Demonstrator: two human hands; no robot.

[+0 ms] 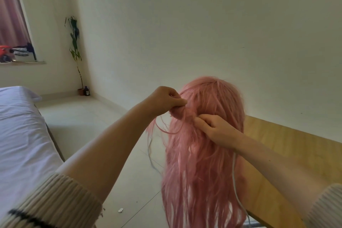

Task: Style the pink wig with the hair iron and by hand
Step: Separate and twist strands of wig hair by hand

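Pink wig (201, 144) stands upright at the desk's (296, 153) left edge, left hand (167, 99) gripping a bunched lock, right hand (212, 127) pinching strands beside it; opposing pulls could probably knot fibres or tip its hidden stand.

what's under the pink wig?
Covered. The pink wig hangs over whatever holds it up, so no stand or head shows. Both hands, left and right, grip its strands. Beside it, a wooden table.

pink wig (199, 153): long, straight, messy strands hanging down at the wooden surface (296, 153) edge; a bunch gathered up at its left side near the crown.
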